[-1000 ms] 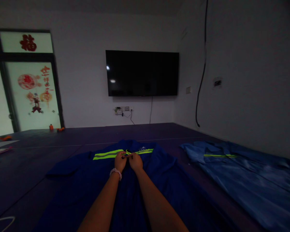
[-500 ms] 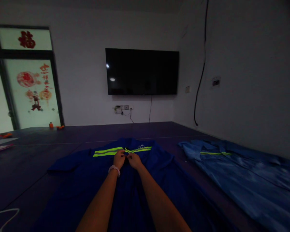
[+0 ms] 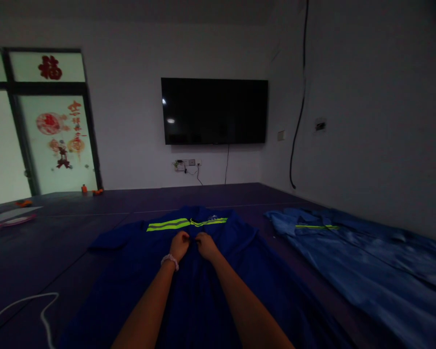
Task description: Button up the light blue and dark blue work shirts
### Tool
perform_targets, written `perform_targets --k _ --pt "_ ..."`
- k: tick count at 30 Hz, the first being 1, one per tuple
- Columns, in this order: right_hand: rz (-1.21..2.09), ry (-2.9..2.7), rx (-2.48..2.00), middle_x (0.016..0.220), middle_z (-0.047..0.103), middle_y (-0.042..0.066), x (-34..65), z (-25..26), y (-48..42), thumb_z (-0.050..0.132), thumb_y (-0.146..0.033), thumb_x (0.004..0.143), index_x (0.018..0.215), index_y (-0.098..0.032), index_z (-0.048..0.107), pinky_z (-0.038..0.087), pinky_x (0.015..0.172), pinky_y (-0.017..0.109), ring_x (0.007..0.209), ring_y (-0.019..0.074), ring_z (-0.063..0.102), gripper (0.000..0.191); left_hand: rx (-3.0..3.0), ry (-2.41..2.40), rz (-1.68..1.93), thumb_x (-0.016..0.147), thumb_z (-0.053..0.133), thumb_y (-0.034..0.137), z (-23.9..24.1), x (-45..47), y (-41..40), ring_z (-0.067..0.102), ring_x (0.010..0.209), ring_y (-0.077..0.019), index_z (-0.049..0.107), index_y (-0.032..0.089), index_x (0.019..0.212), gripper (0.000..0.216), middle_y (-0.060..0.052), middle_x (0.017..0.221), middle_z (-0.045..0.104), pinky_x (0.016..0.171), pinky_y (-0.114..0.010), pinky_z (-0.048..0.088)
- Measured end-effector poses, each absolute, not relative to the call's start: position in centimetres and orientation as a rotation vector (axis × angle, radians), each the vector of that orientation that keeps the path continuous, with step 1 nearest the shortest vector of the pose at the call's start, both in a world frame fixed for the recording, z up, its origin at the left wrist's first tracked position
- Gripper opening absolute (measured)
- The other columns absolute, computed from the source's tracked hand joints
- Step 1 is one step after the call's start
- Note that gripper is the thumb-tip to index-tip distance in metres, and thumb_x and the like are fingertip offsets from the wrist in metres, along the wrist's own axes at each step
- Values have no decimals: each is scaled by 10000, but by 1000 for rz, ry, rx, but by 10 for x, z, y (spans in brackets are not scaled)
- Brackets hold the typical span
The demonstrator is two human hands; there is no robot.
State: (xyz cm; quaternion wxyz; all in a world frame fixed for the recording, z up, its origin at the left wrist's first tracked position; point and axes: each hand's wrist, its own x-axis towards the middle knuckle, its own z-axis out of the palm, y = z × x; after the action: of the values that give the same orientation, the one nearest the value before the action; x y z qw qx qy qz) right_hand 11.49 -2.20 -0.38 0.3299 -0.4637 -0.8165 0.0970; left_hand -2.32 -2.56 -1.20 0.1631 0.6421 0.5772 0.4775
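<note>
Head view: my grip is two curled hands, the left hand and the right hand, close but apart, fingertips bunched near the thumbs. Whether either pinches cloth I cannot tell; it is too dark there. Both are at the front middle of the dark blue shirt, just below its yellow-green stripes. The shirt lies spread on the purple surface before me. If I pull unevenly, I judge the two front edges could end up misaligned; dim light could make me miss a small fastening. Right of it lies a lighter blue garment, well clear of my fingers; near left, a white cord.
</note>
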Motion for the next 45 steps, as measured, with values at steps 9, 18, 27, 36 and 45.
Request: perform_targets --k 9,18,27,36,45 --pt "151 -2055 -1320 903 668 76 122 5 -46 543 -331 812 818 -177 670 413 726 237 851 170 601 200 2020 1688 1283 693 554 108 -5 -20 -49 582 726 -149 606 149 580 131 -29 683 619 687 -245 409" --pt "139 -2041 -1604 776 693 43 121 11 -56 530 -553 757 694 -218 670 385 584 218 758 173 631 369 2081 1602 1250 675 530 64 -5 -18 -54 575 707 -136 591 146 617 118 -23 730 615 681 -235 419" --pt "165 -2042 -1585 761 694 64 120 11 -57 517 -546 768 692 -218 681 405 604 239 754 190 637 375 2040 1568 1256 672 538 68 -6 -19 -56 591 722 -144 598 151 658 103 -22 734 630 692 -241 435" --pt "174 -1986 -1601 773 695 75 118 10 -56 554 -503 744 693 -216 680 417 608 267 772 224 645 317 2003 1539 1292 647 542 75 -5 -19 -57 608 740 -161 618 149 658 107 -31 729 653 729 -270 443" --pt "299 -1949 -1514 779 701 48 121 5 -49 570 -260 682 712 -214 689 405 602 233 764 192 635 131 1972 1527 1285 634 562 110 -4 -19 -56 617 739 -170 623 149 632 72 -39 721 665 727 -275 454"
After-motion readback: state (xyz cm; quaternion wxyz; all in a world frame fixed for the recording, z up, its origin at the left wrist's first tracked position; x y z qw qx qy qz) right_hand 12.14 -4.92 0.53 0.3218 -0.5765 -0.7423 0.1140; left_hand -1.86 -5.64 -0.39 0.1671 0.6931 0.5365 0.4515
